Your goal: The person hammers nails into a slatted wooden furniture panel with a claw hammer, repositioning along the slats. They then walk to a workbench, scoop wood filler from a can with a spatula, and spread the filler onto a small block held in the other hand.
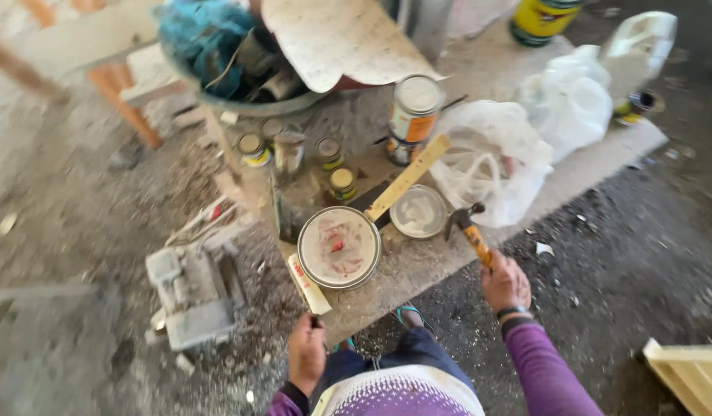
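Seen from the head camera, the person stands at the near edge of a low grey slab (525, 69) that serves as a table, and the two hands work apart. The right hand (506, 283) is wrapped tight around the orange handle of a claw hammer (467, 227), whose long axis runs from the hand up and to the left, its dark head hanging just right of a loose round lid (419, 211). The left hand (306, 353) is closed on a thin dark tool whose kind I cannot tell; it sits at the near left edge of the slab, beside a pale flat stick (309, 285). Between and a little beyond the hands lies the large paint can (340, 247), its round top smeared white and red; it lies up and to the right of the left hand and left of the hammer head, with the hammer head nearer to it than the left hand is. A wooden stirring stick (408, 178) slants away from the can to the far right. Farther back stand small tins with yellow labels (342, 183), a taller can with an orange and white label (415, 109), white plastic bags (498, 158) on the right, and a yellow-labelled bucket (539, 19) at the far edge.
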